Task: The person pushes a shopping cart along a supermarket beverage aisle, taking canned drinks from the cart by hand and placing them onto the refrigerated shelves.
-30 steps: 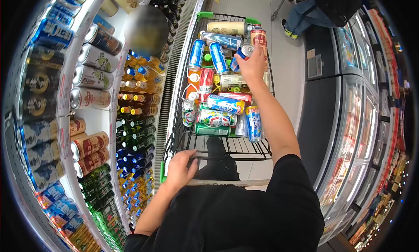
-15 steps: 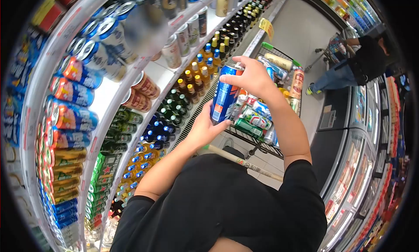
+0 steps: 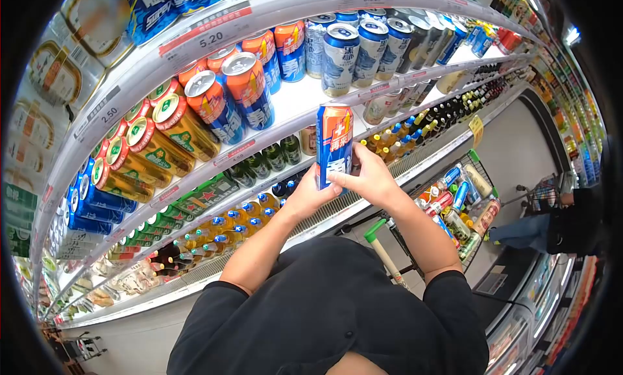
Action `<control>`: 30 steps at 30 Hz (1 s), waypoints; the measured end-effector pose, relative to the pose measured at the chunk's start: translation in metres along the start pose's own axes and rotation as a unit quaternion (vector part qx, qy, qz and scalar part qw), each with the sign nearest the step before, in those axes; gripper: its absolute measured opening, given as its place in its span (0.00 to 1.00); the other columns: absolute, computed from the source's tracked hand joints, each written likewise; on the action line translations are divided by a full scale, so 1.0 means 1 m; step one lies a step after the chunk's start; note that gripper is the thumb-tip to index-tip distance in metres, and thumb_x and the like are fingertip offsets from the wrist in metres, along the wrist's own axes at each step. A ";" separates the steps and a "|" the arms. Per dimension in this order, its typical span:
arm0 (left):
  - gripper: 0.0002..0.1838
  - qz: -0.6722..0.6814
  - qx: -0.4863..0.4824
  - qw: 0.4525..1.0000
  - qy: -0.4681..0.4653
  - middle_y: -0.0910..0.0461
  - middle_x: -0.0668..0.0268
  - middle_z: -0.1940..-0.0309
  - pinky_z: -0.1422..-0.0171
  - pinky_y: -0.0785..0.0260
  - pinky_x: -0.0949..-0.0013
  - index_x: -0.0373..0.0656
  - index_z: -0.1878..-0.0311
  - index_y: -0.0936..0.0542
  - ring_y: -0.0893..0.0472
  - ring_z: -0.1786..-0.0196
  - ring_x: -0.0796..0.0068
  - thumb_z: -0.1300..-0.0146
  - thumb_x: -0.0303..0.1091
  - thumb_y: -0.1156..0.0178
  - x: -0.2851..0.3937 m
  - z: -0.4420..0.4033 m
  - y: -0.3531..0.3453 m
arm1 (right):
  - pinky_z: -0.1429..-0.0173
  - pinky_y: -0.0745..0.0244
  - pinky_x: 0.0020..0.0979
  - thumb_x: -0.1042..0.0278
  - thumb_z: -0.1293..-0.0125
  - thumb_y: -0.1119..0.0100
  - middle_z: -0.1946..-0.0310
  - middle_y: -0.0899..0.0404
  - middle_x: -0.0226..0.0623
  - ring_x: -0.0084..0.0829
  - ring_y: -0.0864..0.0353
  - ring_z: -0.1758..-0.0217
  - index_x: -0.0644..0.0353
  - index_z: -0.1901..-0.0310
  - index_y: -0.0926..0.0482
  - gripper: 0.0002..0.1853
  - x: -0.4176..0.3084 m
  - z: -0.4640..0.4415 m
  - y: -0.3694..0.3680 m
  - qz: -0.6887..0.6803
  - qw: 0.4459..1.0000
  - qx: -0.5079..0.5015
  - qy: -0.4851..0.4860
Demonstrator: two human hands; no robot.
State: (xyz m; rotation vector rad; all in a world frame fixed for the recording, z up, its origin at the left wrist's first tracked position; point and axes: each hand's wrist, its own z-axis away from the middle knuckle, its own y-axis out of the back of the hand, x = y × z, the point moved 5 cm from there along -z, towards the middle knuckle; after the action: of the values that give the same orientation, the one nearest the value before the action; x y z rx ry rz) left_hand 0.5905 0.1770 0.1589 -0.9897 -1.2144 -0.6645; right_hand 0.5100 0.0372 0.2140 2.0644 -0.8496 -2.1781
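A tall blue and orange beer can (image 3: 335,136) stands upright between my two hands, its front label facing me. My left hand (image 3: 309,194) is closed around the lower left of the can. From the right, my right hand (image 3: 372,179) grips its lower part, the thumb across the front. Cans of the same colours (image 3: 248,91) sit on the shelf just beyond, at the upper left. Beside them is a row of white and blue cans (image 3: 340,58).
Gold cans (image 3: 167,125) and blue cans (image 3: 97,200) fill the shelf at left. Bottles (image 3: 243,220) line the lower shelves. A shopping cart (image 3: 483,161) loaded with cans stands to my right. Farther right, a person (image 3: 551,222) stands near another cart (image 3: 542,194).
My view has swung left toward the shelves. The can has turned upright with its front label showing. My right hand has moved from its top down to its lower side.
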 end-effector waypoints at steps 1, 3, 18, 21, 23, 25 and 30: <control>0.44 -0.011 0.003 1.000 0.005 0.23 0.65 0.38 0.31 0.29 0.65 0.38 0.26 0.33 0.24 0.37 0.74 0.39 0.47 0.23 0.012 0.001 0.002 | 0.37 0.19 0.40 0.50 0.45 0.21 0.46 0.13 0.51 0.40 0.12 0.42 0.71 0.38 0.23 0.40 -0.004 -0.006 -0.002 -0.019 1.000 -0.003 -0.002; 0.41 -0.046 0.017 0.999 -0.022 0.23 0.64 0.38 0.29 0.31 0.64 0.36 0.28 0.33 0.25 0.36 0.74 0.38 0.44 0.24 0.029 -0.005 0.008 | 0.36 0.19 0.41 0.50 0.46 0.20 0.47 0.14 0.52 0.40 0.13 0.42 0.71 0.39 0.23 0.40 -0.012 -0.023 -0.003 -0.058 0.998 -0.005 -0.004; 0.42 -0.147 0.247 0.949 -0.129 0.25 0.45 0.33 0.38 0.24 0.65 0.26 0.18 0.48 0.19 0.40 0.66 0.26 0.31 0.36 0.050 -0.005 0.047 | 0.33 0.23 0.38 0.60 0.49 0.15 0.46 0.13 0.50 0.38 0.13 0.42 0.70 0.39 0.25 0.39 -0.085 -0.142 -0.008 0.014 0.985 0.114 0.132; 0.43 -0.163 0.242 0.948 -0.127 0.24 0.44 0.34 0.41 0.23 0.66 0.25 0.19 0.47 0.17 0.41 0.67 0.28 0.31 0.36 0.043 -0.005 0.053 | 0.32 0.23 0.38 0.60 0.50 0.14 0.46 0.13 0.50 0.39 0.13 0.41 0.69 0.39 0.26 0.41 -0.076 -0.153 -0.017 0.021 0.981 0.128 0.145; 0.42 -0.168 0.238 0.949 -0.124 0.23 0.45 0.34 0.41 0.23 0.66 0.25 0.19 0.46 0.17 0.41 0.67 0.28 0.30 0.36 0.039 -0.004 0.055 | 0.32 0.23 0.38 0.60 0.50 0.13 0.45 0.14 0.50 0.40 0.14 0.40 0.70 0.38 0.27 0.42 -0.067 -0.158 -0.022 0.028 0.981 0.126 0.144; 0.41 -0.165 0.236 0.950 -0.124 0.23 0.45 0.34 0.40 0.24 0.66 0.26 0.19 0.45 0.17 0.41 0.67 0.28 0.30 0.36 0.035 -0.003 0.056 | 0.32 0.24 0.38 0.60 0.51 0.13 0.44 0.14 0.50 0.40 0.14 0.39 0.69 0.37 0.28 0.44 -0.064 -0.160 -0.025 0.029 0.981 0.127 0.147; 0.40 -0.152 0.232 0.954 -0.113 0.22 0.46 0.35 0.40 0.24 0.67 0.26 0.20 0.44 0.18 0.40 0.67 0.28 0.30 0.36 0.029 -0.005 0.059 | 0.31 0.25 0.39 0.59 0.51 0.13 0.43 0.16 0.52 0.42 0.16 0.37 0.69 0.35 0.28 0.45 -0.062 -0.156 -0.030 0.046 0.982 0.122 0.139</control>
State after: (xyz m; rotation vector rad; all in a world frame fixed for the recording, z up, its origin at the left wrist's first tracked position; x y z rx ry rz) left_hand 0.6506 0.2014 0.1714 -0.4948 -1.6540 -0.4731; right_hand 0.6732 0.0287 0.2628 2.3112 -1.1969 -1.7574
